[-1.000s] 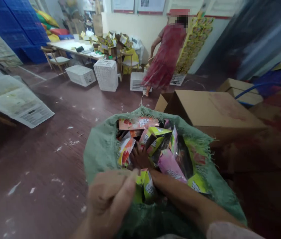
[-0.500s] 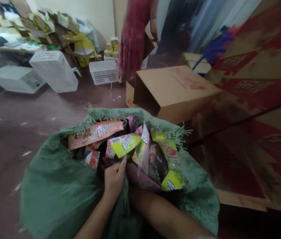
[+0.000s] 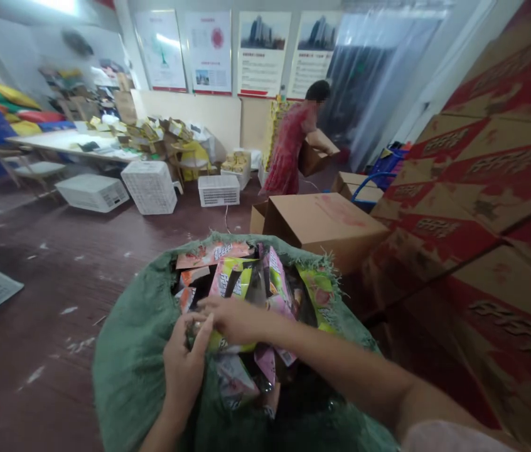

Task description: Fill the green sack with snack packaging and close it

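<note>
A large green woven sack (image 3: pixel 128 351) with frayed edges stands open in front of me, filled with shiny snack packets (image 3: pixel 275 273) in pink, yellow-green, orange and dark colours. My left hand (image 3: pixel 185 361) is at the sack's near left rim, thumb and fingers curled round something small and shiny that I cannot make out. Reaching across from the right, my right hand (image 3: pixel 232 319) lies over a yellow-green packet (image 3: pixel 241 276), its bent fingertips meeting the left hand's. What those fingertips pinch is hidden. More packets (image 3: pixel 235 376) lie below the right forearm.
An open cardboard box (image 3: pixel 326 216) lies just beyond the sack. Stacked red-printed cartons (image 3: pixel 491 182) rise on the right. White plastic crates (image 3: pixel 150 188) stand on the floor ahead. A person in a red dress (image 3: pixel 289 144) holds a carton near a plastic strip curtain.
My right hand, earlier down inside the sack, has come up over the packets to meet my left. Packets near the front have shifted. The view tilts up, and the person bends with a carton.
</note>
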`<state>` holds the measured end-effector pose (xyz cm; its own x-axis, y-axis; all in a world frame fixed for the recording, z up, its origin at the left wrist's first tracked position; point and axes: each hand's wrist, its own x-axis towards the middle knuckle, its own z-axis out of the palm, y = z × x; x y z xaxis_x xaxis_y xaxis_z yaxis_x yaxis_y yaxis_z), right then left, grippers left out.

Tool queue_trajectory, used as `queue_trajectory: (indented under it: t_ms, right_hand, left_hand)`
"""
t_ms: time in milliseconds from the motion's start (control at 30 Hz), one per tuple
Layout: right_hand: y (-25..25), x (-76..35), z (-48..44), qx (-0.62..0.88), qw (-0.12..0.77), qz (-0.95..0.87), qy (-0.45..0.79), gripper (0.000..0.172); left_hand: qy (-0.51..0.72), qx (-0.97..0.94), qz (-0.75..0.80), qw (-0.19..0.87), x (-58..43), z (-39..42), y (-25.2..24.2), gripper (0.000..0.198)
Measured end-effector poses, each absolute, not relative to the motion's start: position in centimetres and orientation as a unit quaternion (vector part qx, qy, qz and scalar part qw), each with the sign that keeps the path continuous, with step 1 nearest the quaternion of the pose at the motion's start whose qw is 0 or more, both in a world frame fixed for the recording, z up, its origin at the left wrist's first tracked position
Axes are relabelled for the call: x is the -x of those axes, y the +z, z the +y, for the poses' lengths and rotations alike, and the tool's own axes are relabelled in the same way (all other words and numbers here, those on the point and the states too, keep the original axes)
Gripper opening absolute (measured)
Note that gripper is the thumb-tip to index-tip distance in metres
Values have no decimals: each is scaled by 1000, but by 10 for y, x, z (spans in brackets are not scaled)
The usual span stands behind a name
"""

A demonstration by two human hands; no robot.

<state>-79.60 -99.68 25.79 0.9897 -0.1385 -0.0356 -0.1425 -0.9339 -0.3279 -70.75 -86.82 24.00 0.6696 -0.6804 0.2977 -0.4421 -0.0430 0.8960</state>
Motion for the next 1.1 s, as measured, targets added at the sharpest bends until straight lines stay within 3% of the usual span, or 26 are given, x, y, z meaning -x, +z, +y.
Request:
queue_trajectory:
  t_ms: [67,133,300,433,600,900,1100]
  right_hand:
    - [282,819,-1025,979,125,123,-101,47]
    - [283,835,-1056,974,59,183,-116,68]
    - [195,837,-1090,958,73,267,79,89]
    - [131,834,-1065,956,91,279,18,85]
    - [93,841,-1049,951,103,281,-81,79]
    - [52,824,-1073,941,155,294,-67,71]
    - [31,822,-1070,933,189,300,-58,64]
  left_hand:
    - [-119,-710,-408,561,709,-863,242,29]
    - [-126,-704,-439,544,710,-863,245,30]
    - [-107,-689,-523,490,706,-882,255,30]
    - [-96,-690,-556,453,710,-913,232,36]
    - [-91,-706,-576,403,716,-950,163,33]
    - [-96,-889,-435,102,700,-998,83,35]
    - [-31,-879,-471,65,697,-989,52,46]
